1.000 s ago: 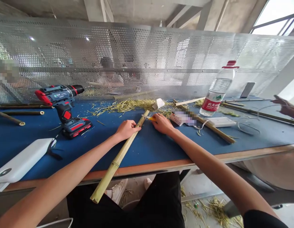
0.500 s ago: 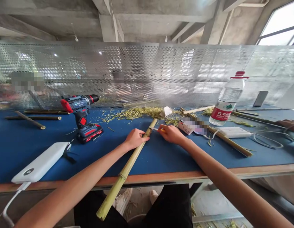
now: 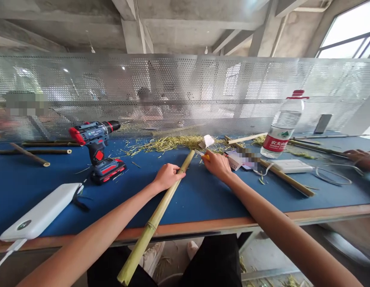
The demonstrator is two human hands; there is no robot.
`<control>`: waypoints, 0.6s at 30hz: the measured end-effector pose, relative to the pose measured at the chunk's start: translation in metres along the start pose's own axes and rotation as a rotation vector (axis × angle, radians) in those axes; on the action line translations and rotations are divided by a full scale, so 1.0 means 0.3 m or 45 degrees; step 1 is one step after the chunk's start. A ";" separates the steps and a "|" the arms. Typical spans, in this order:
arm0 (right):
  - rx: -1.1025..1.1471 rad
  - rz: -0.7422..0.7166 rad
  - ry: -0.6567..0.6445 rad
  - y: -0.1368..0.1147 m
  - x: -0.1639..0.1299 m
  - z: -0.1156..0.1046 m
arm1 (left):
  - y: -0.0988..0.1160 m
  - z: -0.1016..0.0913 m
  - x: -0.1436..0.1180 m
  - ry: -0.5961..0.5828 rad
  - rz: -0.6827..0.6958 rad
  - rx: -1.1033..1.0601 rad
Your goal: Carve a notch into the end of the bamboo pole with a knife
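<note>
Bamboo pole (image 3: 161,211) lies slanted across the blue table (image 3: 202,199), its far end pointing to about 1 o'clock and its near end overhanging the table edge toward the person's lap. The left hand (image 3: 167,176) is clamped around it near the far end; the right hand (image 3: 217,165) has its fingers closed on a small yellow-handled knife (image 3: 204,156) just beside the tip. A slip looks possible (the round stalk could roll, sending the blade toward the gripping fingers). Pale green-yellow, smooth, with one raised node ring; shavings (image 3: 169,142) lie at 12 o'clock.
</note>
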State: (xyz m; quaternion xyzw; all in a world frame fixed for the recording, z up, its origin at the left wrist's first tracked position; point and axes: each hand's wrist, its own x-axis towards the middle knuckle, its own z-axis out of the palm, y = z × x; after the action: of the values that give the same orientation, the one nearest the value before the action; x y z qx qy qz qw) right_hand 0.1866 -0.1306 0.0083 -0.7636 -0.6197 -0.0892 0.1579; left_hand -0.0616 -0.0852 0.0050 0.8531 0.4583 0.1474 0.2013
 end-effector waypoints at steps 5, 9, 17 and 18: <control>-0.034 -0.032 0.008 0.027 -0.015 -0.003 | -0.005 -0.007 0.015 0.076 -0.034 0.025; -0.032 -0.086 0.019 0.029 -0.022 0.004 | 0.006 -0.014 0.021 0.158 -0.041 0.115; -0.048 -0.164 0.001 0.040 -0.035 0.024 | -0.048 -0.261 -0.292 0.599 0.109 0.372; -0.047 -0.164 -0.004 0.040 -0.036 0.027 | -0.068 -0.307 -0.378 0.667 0.117 0.397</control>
State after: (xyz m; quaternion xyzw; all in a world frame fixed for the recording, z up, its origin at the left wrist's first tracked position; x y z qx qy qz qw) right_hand 0.1954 -0.1398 -0.0044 -0.7250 -0.6660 -0.1093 0.1369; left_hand -0.1775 -0.1513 0.0682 0.8265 0.4726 0.2992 -0.0641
